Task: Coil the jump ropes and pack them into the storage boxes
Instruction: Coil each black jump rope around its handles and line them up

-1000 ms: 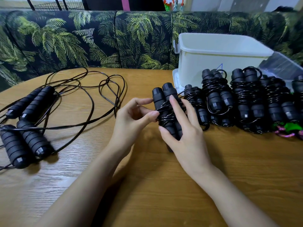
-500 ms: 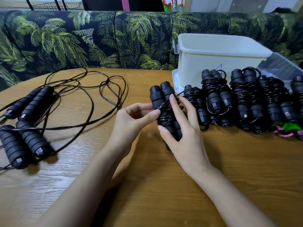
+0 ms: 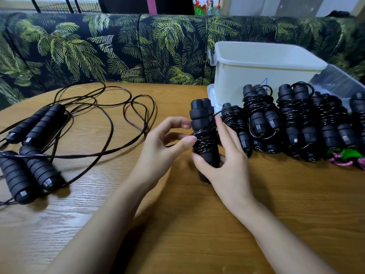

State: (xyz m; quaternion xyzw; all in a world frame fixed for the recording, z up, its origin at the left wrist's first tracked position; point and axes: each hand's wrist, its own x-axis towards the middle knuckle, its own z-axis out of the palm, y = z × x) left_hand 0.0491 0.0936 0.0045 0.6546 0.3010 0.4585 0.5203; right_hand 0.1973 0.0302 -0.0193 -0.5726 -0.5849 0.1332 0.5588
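Observation:
A black jump rope bundle point(image 3: 203, 123), cord wound round its two foam handles, stands upright at the middle of the wooden table point(image 3: 197, 224). My right hand point(image 3: 223, 155) grips its lower part, thumb in front and fingers along the right side. My left hand point(image 3: 167, 143) pinches the wound cord on the left side with thumb and fingers. Several coiled black ropes point(image 3: 296, 123) lie in a row to the right. Two uncoiled ropes point(image 3: 33, 151) with loose cord point(image 3: 110, 123) lie at the left. A white storage box point(image 3: 262, 70) stands behind the row.
A clear plastic box point(image 3: 335, 82) sits at the far right behind the coiled ropes. A green and pink rope point(image 3: 347, 157) lies at the right edge. A leaf-patterned sofa point(image 3: 118, 48) runs along the table's far side.
The bundle has been turned slightly and lifted more upright between my hands. My left thumb has slid along the wound cord. The loose ropes have not moved.

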